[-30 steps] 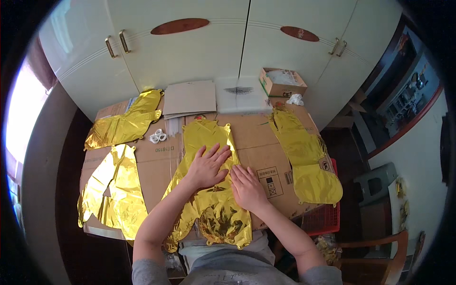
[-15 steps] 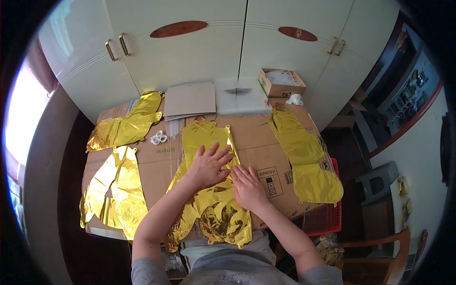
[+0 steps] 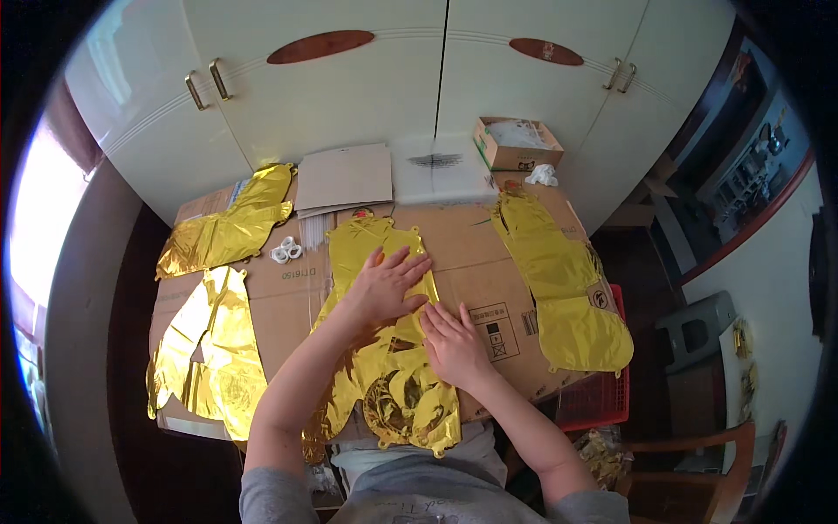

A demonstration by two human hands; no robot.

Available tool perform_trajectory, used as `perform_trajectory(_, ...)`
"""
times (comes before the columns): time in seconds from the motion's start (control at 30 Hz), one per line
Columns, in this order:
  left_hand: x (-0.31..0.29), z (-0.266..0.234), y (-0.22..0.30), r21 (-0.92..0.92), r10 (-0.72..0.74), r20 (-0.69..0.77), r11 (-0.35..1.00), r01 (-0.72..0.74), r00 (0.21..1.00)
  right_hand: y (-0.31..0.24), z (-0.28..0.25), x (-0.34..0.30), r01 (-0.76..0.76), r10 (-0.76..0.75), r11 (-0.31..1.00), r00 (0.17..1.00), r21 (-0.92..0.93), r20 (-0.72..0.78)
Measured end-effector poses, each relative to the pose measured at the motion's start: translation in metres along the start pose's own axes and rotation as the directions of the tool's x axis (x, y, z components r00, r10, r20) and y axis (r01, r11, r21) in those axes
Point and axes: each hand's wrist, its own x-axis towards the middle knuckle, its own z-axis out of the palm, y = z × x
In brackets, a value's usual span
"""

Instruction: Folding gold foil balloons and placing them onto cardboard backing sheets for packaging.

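A flat gold foil balloon (image 3: 367, 239) lies lengthwise in front of me, its near end hanging by my lap with a crinkled round patch. My left hand (image 3: 387, 285) rests palm down on its upper middle, fingers spread and pointing to the far right. Just nearer and to the right, my right hand (image 3: 456, 348) lies flat along the balloon's right edge, fingers stretched out. Nothing is gripped in either hand. More uninflated gold foil balloons are spread about: one at the far left (image 3: 229, 229), one at the near left (image 3: 234, 319) and one at the right (image 3: 559, 293).
Cardboard (image 3: 467, 249) covers the table. Along the back are grey-brown board sheets (image 3: 345, 177), a whitish panel (image 3: 441, 179), an open carton (image 3: 521, 157) and crumpled white material (image 3: 542, 175). White rolls (image 3: 286, 251) sit left of centre. A red crate (image 3: 611, 406) and wooden chair (image 3: 742, 463) stand right.
My left hand has slid slightly away from me along the balloon, widening the gap to my right hand. My right hand has barely moved, and the view has shifted a little.
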Motion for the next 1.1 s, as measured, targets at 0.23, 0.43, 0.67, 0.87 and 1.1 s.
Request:
perform_trajectory(0.23,0.016,-0.008,-0.012,0.029,-0.035,0.082,0.999,0.033,0.996,-0.001,-0.020,-0.010,0.041,-0.041,0.999,0.993,0.001,0.109)
perform_trajectory(0.43,0.019,-0.003,-0.010,0.097,-0.051,0.127,0.995,0.039,0.991,0.003,-0.054,-0.035,0.187,-0.184,0.982,0.947,0.013,0.262)
perform_trajectory(0.67,0.018,-0.003,-0.009,0.097,-0.061,0.146,0.994,0.047,0.987,0.019,-0.076,-0.024,0.188,-0.215,0.974,0.945,0.127,0.245)
perform_trajectory(0.87,0.019,-0.005,-0.010,0.069,-0.047,0.140,0.997,0.038,0.989,0.076,-0.045,0.059,0.293,-0.268,0.953,0.936,-0.082,0.229)
perform_trajectory(1.1,0.019,-0.001,-0.010,0.085,-0.061,0.147,0.995,0.049,0.987,0.096,-0.047,0.074,0.538,-0.450,0.836,0.784,-0.107,0.427)
